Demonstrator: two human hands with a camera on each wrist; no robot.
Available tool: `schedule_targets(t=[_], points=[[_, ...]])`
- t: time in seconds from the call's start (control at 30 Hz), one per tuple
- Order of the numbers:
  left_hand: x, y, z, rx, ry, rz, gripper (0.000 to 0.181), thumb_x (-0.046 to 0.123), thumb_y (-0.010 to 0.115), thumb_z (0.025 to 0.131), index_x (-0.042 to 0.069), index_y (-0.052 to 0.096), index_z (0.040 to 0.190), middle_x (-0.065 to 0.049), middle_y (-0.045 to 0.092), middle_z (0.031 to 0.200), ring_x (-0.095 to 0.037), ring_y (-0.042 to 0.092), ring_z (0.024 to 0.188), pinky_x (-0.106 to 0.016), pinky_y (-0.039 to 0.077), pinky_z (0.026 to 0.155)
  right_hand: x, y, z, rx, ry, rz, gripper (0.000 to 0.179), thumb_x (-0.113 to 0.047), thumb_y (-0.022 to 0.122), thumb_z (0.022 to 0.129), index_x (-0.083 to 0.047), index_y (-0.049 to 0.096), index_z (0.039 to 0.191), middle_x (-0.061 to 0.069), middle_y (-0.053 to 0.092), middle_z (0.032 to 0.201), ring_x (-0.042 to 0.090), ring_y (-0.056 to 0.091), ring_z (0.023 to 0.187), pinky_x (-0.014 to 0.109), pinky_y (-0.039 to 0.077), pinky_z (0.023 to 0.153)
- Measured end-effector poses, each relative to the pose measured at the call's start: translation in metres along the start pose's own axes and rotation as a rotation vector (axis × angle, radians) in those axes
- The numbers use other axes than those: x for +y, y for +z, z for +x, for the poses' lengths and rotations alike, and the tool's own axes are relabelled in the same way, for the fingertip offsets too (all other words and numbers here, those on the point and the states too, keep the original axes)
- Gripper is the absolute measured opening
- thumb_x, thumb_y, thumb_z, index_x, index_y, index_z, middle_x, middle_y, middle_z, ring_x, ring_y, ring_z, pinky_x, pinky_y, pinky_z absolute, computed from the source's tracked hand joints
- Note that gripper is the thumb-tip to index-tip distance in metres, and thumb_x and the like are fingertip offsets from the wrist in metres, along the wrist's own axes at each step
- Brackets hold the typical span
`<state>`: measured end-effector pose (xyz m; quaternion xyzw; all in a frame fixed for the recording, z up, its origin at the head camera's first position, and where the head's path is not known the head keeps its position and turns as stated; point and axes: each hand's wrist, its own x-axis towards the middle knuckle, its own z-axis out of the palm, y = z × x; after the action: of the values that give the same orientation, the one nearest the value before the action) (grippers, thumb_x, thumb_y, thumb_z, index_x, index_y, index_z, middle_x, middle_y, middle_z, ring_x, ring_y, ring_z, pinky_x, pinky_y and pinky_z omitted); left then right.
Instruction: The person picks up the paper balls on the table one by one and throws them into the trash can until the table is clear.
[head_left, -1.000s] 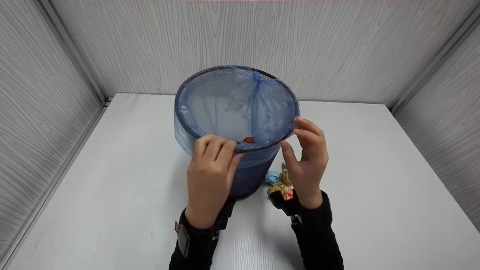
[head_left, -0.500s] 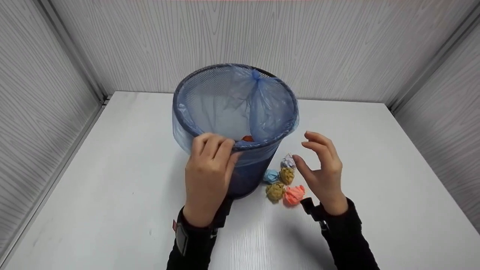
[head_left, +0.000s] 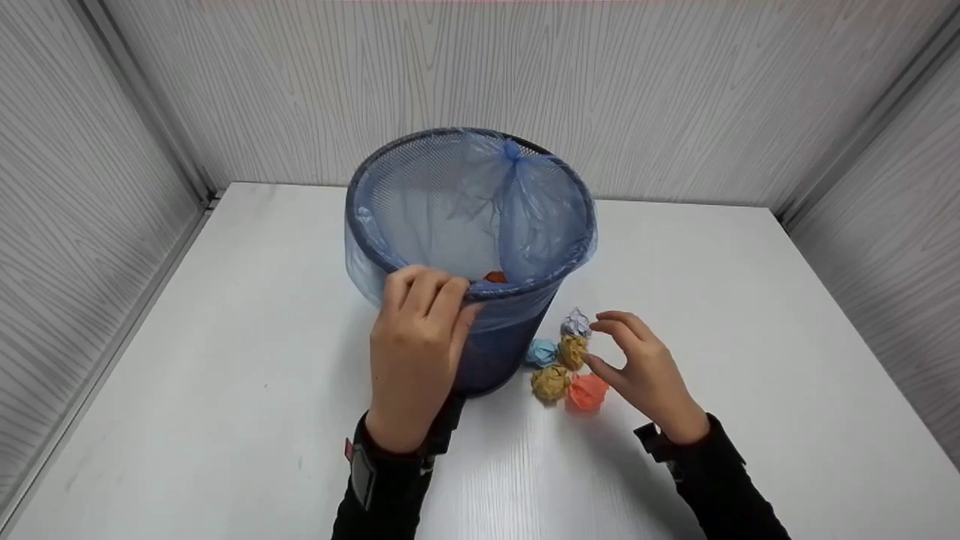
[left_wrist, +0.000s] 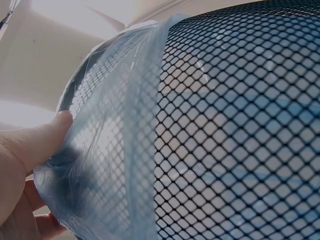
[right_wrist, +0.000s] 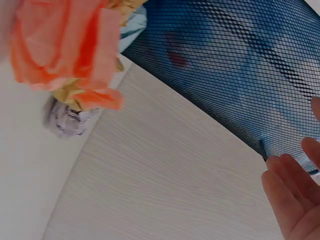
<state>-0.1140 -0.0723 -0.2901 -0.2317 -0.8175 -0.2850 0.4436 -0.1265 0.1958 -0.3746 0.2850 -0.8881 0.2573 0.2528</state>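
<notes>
Though seemingly untouched, balls beside fingers

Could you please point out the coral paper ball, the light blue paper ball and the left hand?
Coral paper ball [head_left: 586, 393], head view: middle of its crumpled surface.
Light blue paper ball [head_left: 541, 352], head view: its visible middle.
Left hand [head_left: 414, 341], head view: back of the hand.

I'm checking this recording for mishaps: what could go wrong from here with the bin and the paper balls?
The left hand holds the near rim of the bin, so a tug might tip it or pull the blue bag loose. The right hand is close to the clustered paper balls and could knock one away. The bag's knot bunches film inside the opening, where a dropped ball might snag.
</notes>
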Motion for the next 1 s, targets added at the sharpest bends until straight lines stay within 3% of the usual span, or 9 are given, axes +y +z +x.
schedule_targets(t=[0.2, 0.4, 0.7, 1.0], points=[[0.0, 0.0, 0.001, 0.005, 0.001, -0.003, 0.019, 0.016, 0.067, 0.077, 0.001, 0.062, 0.088, -0.009, 0.054, 0.086, -0.027, 0.046, 0.089, -0.033, 0.043, 0.078, 0.013, 0.012, -0.012, -0.351, 0.061, -0.115, 0.042, -0.02, 0.075, 0.068, -0.004, 0.058, 0.104, 0.008, 0.055, 0.104, 0.021, 0.054, 0.092, 0.034, 0.046, 0.073], [0.0, 0.0, 0.0, 0.007, 0.002, -0.009, 0.019, 0.016, 0.067, 0.078, 0.001, 0.061, 0.088, -0.009, 0.054, 0.086, -0.027, 0.045, 0.089, -0.033, 0.043, 0.078, 0.02, 0.021, -0.019, -0.544, 0.112, -0.143, 0.037, -0.021, 0.072, 0.069, -0.006, 0.06, 0.1, 0.006, 0.057, 0.092, 0.02, 0.054, 0.076, 0.034, 0.046, 0.063], [0.0, 0.0, 0.001, 0.001, 0.001, 0.0, 0.019, 0.017, 0.066, 0.079, 0.001, 0.061, 0.088, -0.009, 0.054, 0.086, -0.027, 0.045, 0.09, -0.033, 0.043, 0.078, 0.019, 0.026, -0.02, -0.602, 0.134, -0.163, 0.034, -0.017, 0.069, 0.071, -0.008, 0.059, 0.102, 0.001, 0.055, 0.078, 0.018, 0.053, 0.066, 0.033, 0.046, 0.057], [0.0, -0.001, -0.001, -0.013, -0.006, 0.009, 0.019, 0.017, 0.066, 0.078, 0.002, 0.061, 0.088, -0.009, 0.054, 0.086, -0.026, 0.045, 0.091, -0.032, 0.044, 0.077, 0.004, 0.007, -0.009, -0.523, 0.133, -0.163, 0.038, -0.012, 0.072, 0.068, -0.008, 0.058, 0.103, -0.001, 0.054, 0.08, 0.013, 0.052, 0.066, 0.029, 0.044, 0.058]])
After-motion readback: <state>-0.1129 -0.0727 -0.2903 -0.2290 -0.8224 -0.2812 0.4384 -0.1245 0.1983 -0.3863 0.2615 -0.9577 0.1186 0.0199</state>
